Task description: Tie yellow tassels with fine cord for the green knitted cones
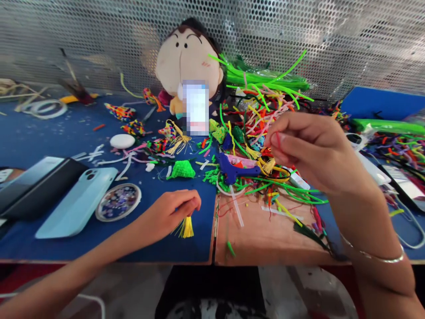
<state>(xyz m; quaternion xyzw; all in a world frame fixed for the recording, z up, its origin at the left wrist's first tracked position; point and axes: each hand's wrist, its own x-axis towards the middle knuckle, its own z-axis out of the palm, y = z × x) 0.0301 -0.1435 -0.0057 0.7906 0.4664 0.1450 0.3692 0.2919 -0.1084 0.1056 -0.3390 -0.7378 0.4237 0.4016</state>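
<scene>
Low over the blue tabletop, my left hand (177,210) is closed on a yellow tassel (187,227), whose strands hang below the fingers. Raised at the right, my right hand (303,153) pinches a thin red thread (278,141) between thumb and fingertips. Where the thread runs beyond the fingers cannot be made out. Between the hands lies a blue glue gun (237,169) with a clear glue stick (237,206) reaching toward me. A bright green knitted-looking piece (182,169) sits above my left hand.
A plush toy (191,57) with a phone (197,108) before it stands at the back. Pipe cleaners (262,104) heap behind my right hand. On the left are a light-blue phone (78,201), a round dish of beads (118,202) and a white oval object (122,141).
</scene>
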